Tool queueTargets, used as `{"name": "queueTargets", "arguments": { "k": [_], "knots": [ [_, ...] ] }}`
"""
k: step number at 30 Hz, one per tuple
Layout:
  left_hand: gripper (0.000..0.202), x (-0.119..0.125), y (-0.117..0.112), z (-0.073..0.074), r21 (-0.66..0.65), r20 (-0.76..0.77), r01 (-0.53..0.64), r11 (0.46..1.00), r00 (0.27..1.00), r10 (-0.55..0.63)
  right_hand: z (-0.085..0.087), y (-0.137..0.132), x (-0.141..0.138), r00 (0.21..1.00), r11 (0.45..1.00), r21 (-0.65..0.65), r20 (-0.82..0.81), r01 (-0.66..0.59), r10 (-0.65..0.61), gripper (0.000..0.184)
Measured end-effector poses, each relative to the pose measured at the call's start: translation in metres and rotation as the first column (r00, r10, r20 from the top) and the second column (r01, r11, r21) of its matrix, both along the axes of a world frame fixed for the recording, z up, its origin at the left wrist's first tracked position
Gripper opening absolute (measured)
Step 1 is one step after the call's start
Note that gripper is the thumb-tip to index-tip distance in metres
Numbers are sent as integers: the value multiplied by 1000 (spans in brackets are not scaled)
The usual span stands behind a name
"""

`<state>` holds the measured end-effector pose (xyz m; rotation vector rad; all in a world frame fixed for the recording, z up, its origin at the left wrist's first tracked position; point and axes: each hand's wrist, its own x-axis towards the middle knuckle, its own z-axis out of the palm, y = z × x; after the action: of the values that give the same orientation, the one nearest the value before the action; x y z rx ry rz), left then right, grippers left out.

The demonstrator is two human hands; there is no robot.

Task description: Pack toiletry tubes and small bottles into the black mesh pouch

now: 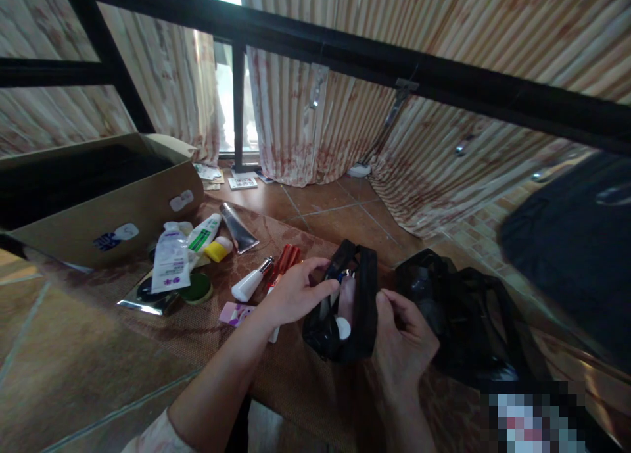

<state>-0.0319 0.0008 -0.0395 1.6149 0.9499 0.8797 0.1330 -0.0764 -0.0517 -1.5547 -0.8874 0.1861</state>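
A small black pouch [359, 288] stands open on the brown table [197, 348], with a pink tube and a white cap showing inside it. My left hand [296, 292] rests at its left rim, fingers curled over the opening and pinching the edge. My right hand [401, 338] grips the pouch's right wall, fingers closed on the fabric. Just left of my left hand lie a white bottle with a silver cap [249, 283], red pens [284, 262] and a small pink packet [234, 313].
A larger black bag [463, 315] sits to the right of the pouch. Tubes [172, 259], a silver tube [237, 228], a green round tin [196, 288] and a yellow item [217, 249] lie at the left. An open cardboard box [98, 196] stands behind them. Curtains hang beyond.
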Motion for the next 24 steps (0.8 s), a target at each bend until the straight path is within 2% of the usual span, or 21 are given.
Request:
{"name": "queueTargets", "arguments": {
  "k": [4,10,16,21,24],
  "knots": [
    [40,1,1,0,-25,13,-36,999,999,36,0,3,-2,995,996,50,-79,69,-65,29],
    [35,-2,11,-10,58,-56,-239,969,969,242,-3,4,-2,978,997,9,-198,71,-68,31],
    [26,-23,28,-13,38,-106,-479,877,871,480,-1,3,-3,975,996,-13,-207,85,-86,27],
    [25,-35,33,-8,-44,-117,-538,842,839,531,-1,2,-2,979,997,-14,-191,74,-75,27],
    [25,-38,33,-8,-1,-191,-528,849,834,518,-3,2,-1,975,998,-17,-210,66,-68,29]
  ]
}}
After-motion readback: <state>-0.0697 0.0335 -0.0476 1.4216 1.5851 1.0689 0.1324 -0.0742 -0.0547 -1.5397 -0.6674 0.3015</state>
